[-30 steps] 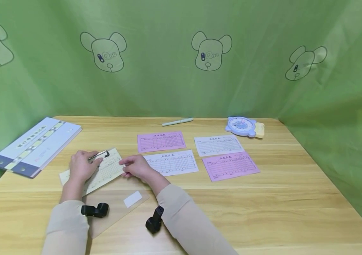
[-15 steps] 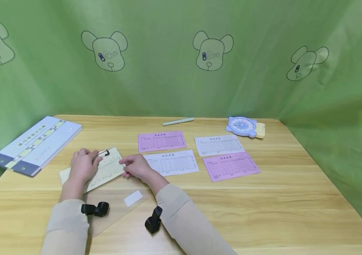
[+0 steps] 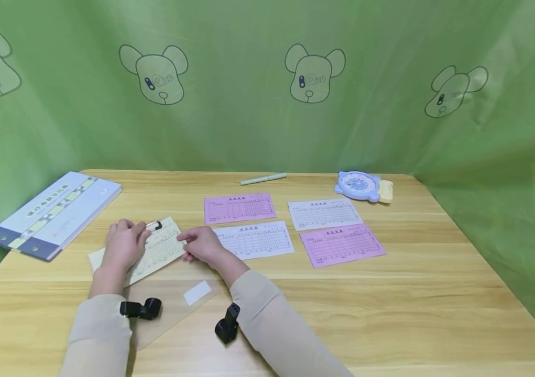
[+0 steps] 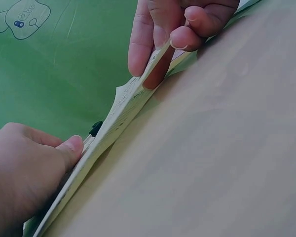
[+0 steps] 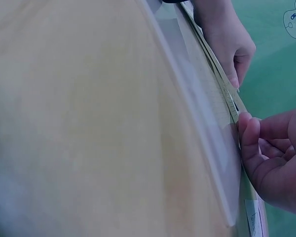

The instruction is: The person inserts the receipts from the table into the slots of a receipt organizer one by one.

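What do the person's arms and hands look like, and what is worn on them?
Long beige sleeves cover the forearms to near the wrists. A small black device with a rounded end sits at each cuff. The left hand and right hand are gloveless.

Blue book (image 3: 59,209): Chinese title, approx. 银行存款日记账, a bit blurry, + small red A-like mark. Cream slip (image 3: 160,250), pink slips (image 3: 240,208) & white slips (image 3: 255,241): printed Chinese hdgs over ruled grids, too sm. to read. Dial (image 3: 358,184): nos. illegible. Green curtain (image 3: 234,120): repeated mouse-head logo w/ blurred ltrs.
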### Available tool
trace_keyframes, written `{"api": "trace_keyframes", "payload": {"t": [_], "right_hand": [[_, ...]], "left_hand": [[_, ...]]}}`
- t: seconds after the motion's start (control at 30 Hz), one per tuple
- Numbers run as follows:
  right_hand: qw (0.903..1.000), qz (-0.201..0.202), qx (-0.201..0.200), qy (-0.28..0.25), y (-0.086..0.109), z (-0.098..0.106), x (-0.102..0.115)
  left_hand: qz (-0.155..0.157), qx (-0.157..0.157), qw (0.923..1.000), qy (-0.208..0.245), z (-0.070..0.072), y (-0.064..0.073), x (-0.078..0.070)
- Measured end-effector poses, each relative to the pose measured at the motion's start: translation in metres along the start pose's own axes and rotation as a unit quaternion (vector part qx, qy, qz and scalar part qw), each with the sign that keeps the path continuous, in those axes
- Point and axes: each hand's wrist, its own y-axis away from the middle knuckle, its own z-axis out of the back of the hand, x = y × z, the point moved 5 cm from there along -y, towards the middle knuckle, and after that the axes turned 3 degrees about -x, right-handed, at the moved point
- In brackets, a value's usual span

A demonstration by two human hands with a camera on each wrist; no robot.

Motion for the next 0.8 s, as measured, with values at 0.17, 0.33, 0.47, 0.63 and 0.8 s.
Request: {"api": "trace_keyframes", "payload": {"t": [0.17,0.33,0.47,0.63,0.8], "right_hand": [[1.0,0.0,0.001,0.01,0.0,0.0,0.003],[0.9999,-0.003,-0.008,0.012,-0.003,0.0,0.003],[0.9998,-0.008,-0.013,0.012,-0.006,-0.002,0.003],[0.9996,-0.016,-0.011,0.019,-0.009,-0.002,0.005],[0.9989,-0.022,-0.009,0.039,-0.013,-0.003,0.008]], "left_hand": [[-0.009,-0.014,0.9999,-0.004,0.001,0.0,-0.001],[-0.01,-0.014,0.9998,-0.006,0.001,0.0,-0.001],[-0.008,-0.011,0.9999,0.0,0.001,0.0,0.0],[-0.014,-0.021,0.9997,0.002,0.001,-0.001,-0.001],[-0.015,-0.029,0.9995,-0.002,0.001,-0.002,0.0]]}}
